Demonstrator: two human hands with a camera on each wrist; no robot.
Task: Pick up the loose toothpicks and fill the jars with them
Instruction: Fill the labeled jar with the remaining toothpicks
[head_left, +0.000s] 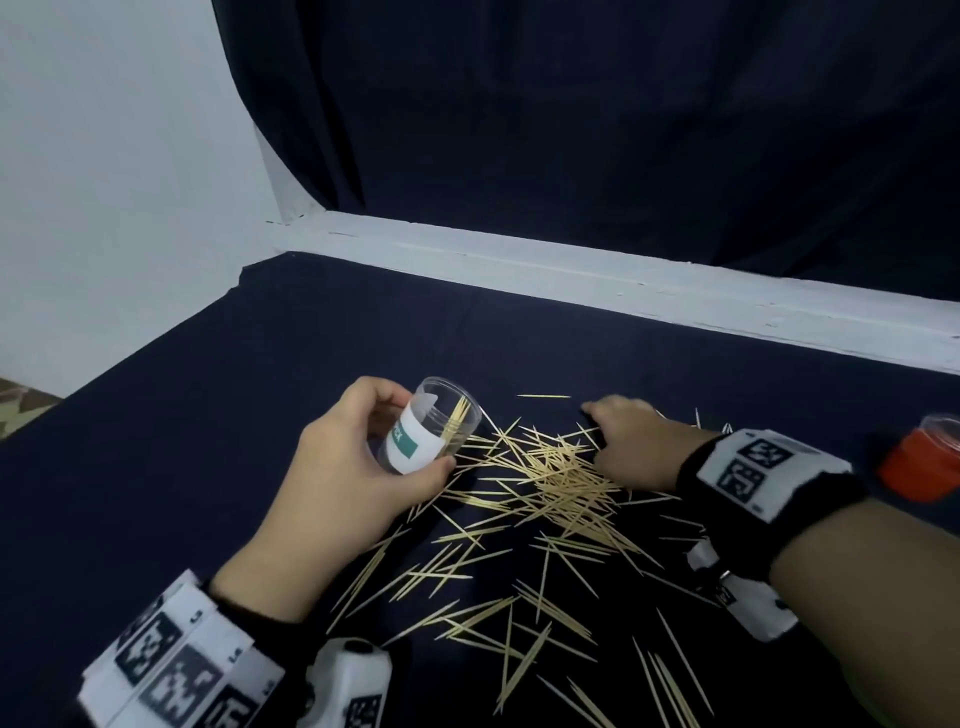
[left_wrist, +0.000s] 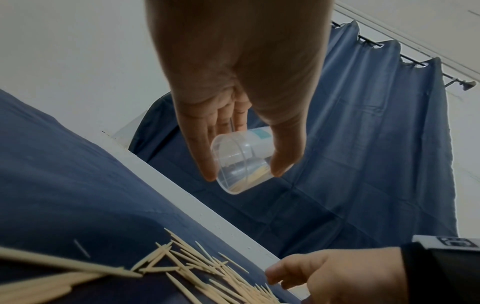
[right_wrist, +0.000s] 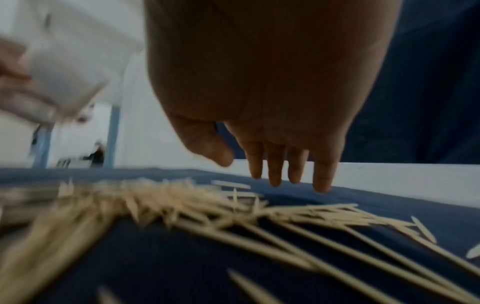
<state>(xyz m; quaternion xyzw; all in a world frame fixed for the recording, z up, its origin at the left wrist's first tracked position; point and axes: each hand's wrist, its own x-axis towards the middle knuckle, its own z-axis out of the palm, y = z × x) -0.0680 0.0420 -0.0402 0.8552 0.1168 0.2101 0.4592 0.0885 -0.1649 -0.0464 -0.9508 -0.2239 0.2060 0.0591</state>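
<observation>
Left hand (head_left: 337, 467) grasps tilted clear jar (head_left: 434, 423); right hand (head_left: 634, 441) relaxed, fingers extended, over loose toothpicks (head_left: 550, 478).

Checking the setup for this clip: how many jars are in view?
2. A clear labelled jar, a few toothpicks inside, tilted in the left hand; an orange-lidded jar at the right edge, partly cut off. Others may be out of view.

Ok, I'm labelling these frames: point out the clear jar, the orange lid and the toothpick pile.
clear jar (head_left: 423, 434): head view, on its white label.
orange lid (head_left: 917, 470): head view, on its side wall.
toothpick pile (head_left: 550, 475): head view, on the dense middle.
</observation>
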